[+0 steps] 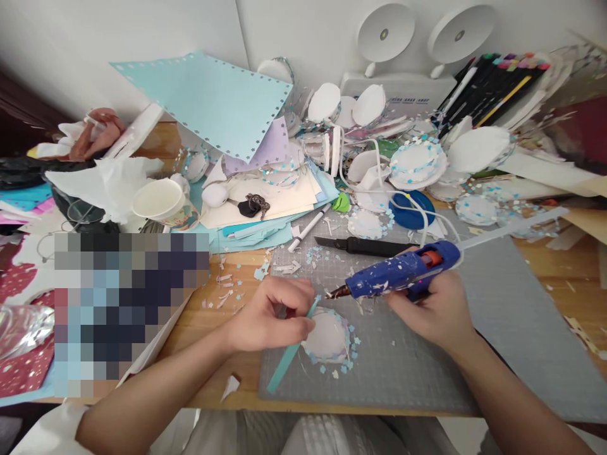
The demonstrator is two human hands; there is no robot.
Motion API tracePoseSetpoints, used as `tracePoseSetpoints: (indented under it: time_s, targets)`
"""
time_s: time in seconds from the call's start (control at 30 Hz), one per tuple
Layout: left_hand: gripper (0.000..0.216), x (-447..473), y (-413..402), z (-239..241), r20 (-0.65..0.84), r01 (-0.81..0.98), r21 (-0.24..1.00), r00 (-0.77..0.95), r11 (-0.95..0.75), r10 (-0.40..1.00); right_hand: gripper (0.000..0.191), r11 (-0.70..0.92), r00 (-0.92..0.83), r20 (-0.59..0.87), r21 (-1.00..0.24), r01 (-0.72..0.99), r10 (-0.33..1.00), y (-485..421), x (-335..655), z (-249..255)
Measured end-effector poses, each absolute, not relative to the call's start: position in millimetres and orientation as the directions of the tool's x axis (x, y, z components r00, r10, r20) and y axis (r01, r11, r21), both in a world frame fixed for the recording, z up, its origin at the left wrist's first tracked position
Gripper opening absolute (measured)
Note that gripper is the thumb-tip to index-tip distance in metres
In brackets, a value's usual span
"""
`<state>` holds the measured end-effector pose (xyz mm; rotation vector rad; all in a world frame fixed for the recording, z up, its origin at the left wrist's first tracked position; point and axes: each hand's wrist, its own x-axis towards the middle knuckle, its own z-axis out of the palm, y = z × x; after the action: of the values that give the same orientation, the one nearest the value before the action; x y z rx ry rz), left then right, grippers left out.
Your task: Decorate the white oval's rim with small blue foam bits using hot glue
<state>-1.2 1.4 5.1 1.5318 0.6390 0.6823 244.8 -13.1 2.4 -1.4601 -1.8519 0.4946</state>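
Observation:
My right hand (pixel 439 313) is wrapped round the handle of a blue hot glue gun (pixel 393 275). Its dark nozzle points left, and a clear glue stick (pixel 512 229) juts from its rear. With thumb and forefinger, my left hand (pixel 279 313) pinches a narrow teal paper strip (pixel 286 368) close to the nozzle tip. The strip's lower end slants down over the mat. Just right of the strip, a white paper disc (pixel 327 336) edged with small blue stars lies on the grey cutting mat (pixel 403 379).
Behind my hands lie a black utility knife (pixel 365 245) and a white pen (pixel 309 227). Several star-trimmed discs (pixel 417 161) are heaped farther back. A paper cup (pixel 159 202) stands left of teal and cream paper sheets (pixel 265 196). The gun's white cord (pixel 379 164) loops behind it.

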Motion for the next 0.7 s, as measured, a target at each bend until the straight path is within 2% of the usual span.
tracePoseSetpoints:
  time_s: [0.3,0.57,0.7]
  targets:
    - [0.034,0.2,0.6,-0.1,0.127,-0.084,0.992,0.671,-0.096,0.730,0.010,0.306,-0.138,0.303,-0.628,0.716,0.943,-12.5,245.1,3.4]
    - [0.036,0.5,1.0,0.3,0.108,-0.077,0.994,0.685,-0.076,0.721,0.018,0.316,-0.137,0.323,-0.610,0.726,0.937,-11.9,245.5,1.5]
    - [0.036,-0.1,1.6,1.2,0.100,-0.070,0.995,0.689,-0.071,0.718,0.016,0.345,-0.149,0.360,-0.573,0.743,0.921,-12.5,246.3,-2.3]
